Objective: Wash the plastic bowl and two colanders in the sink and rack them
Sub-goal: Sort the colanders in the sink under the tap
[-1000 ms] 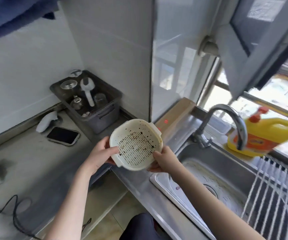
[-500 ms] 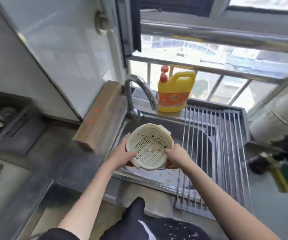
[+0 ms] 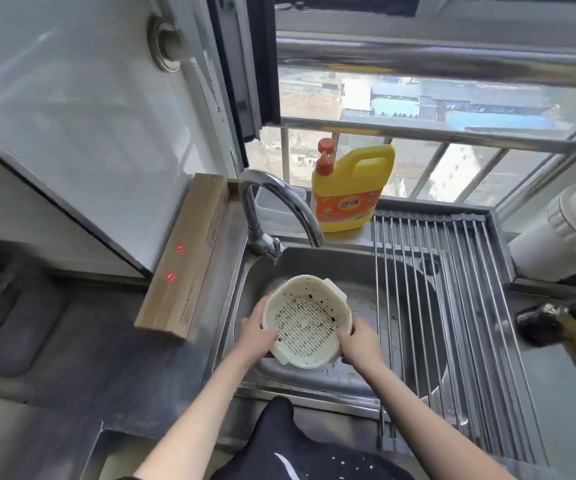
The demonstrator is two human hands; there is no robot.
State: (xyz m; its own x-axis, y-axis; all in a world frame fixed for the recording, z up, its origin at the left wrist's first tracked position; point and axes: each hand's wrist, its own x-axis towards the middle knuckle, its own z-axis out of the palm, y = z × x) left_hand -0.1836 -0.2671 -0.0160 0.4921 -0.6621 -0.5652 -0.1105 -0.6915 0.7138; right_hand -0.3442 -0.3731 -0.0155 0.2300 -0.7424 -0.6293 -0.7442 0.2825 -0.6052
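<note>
While the left hand (image 3: 257, 336) and right hand (image 3: 359, 342) clasp the soiled colander (image 3: 306, 322) by its rim over the sink (image 3: 314, 377), below the seemingly dry faucet (image 3: 281, 202), wet plastic could slip into the basin.

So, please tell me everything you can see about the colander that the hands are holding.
The colander is round, cream-white and looks like plastic, with a slotted base, small holes up its wall and lug handles on the rim. Dark specks and brownish residue soil the inside. It is tilted, its opening facing the camera, over the sink and in front of the faucet, where no water is visible. The left hand and right hand grip opposite sides.
</note>
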